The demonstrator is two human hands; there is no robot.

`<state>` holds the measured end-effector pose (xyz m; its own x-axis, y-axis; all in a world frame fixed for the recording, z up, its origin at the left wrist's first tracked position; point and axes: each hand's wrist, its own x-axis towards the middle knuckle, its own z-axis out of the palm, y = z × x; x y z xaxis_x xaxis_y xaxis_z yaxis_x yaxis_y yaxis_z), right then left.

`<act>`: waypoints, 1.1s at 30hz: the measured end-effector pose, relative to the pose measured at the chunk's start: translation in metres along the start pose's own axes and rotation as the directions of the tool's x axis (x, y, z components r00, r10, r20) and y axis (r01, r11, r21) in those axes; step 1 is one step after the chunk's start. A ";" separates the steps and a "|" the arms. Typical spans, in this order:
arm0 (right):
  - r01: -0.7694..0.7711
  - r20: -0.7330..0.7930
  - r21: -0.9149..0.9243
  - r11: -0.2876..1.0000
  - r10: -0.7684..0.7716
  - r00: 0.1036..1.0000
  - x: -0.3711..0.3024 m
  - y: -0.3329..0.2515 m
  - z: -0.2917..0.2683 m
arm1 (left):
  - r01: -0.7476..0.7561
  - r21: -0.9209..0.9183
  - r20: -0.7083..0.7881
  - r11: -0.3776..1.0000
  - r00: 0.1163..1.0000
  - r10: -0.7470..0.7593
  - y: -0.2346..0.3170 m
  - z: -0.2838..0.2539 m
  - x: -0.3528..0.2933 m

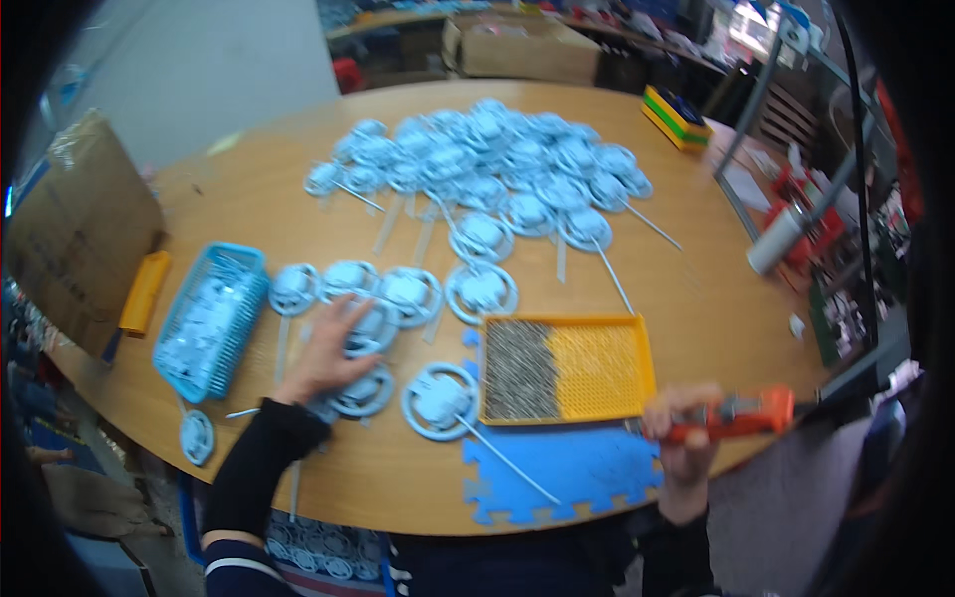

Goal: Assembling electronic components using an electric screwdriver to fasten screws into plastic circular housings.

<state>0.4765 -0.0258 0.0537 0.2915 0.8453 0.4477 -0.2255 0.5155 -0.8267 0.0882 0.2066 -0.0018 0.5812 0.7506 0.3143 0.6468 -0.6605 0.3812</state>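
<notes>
My left hand (333,348) reaches over a cluster of light blue round plastic pieces with its fingers spread. The fingertips are at one round piece (370,326); whether they press on it is hard to tell. In my right hand (681,433) is an orange-red electric screwdriver (741,415), held level with its tip toward the left. That tip is close to the lower right corner of a yellow tray (649,368), which holds many small screws (519,373) in its left half. A single round piece with a thin rod (438,400) lies between my hands.
A large heap of similar round pieces (487,149) covers the table's far middle. At left stands a light blue basket (231,358) of small pale parts. A blue foam mat (567,463) lies below the tray. A cardboard box (85,234) and a metal stand (756,109) flank the table.
</notes>
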 end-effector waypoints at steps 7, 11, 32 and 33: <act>0.016 -0.107 -0.121 0.993 -0.029 0.994 0.033 0.021 -0.020 | -0.149 -0.105 0.089 0.983 0.983 0.159 0.134 -0.033 -0.059; 0.030 -0.092 -0.114 0.993 -0.041 0.995 0.040 0.031 -0.019 | -0.301 -0.273 0.373 0.914 0.843 0.389 0.212 0.003 -0.071; 0.040 -0.035 -0.120 0.992 -0.045 0.998 0.052 0.050 -0.034 | 0.003 -0.168 0.400 0.986 0.914 0.065 0.237 0.046 -0.067; 0.039 -0.031 -0.118 0.992 -0.043 0.999 0.053 0.050 -0.034 | -0.042 -0.179 0.389 0.983 0.915 0.110 0.243 0.052 -0.064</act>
<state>0.5122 0.0401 0.0247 0.3301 0.8173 0.4723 -0.1025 0.5284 -0.8428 0.2340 -0.0024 0.0254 0.7948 0.6067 -0.0085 0.5229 -0.6778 0.5168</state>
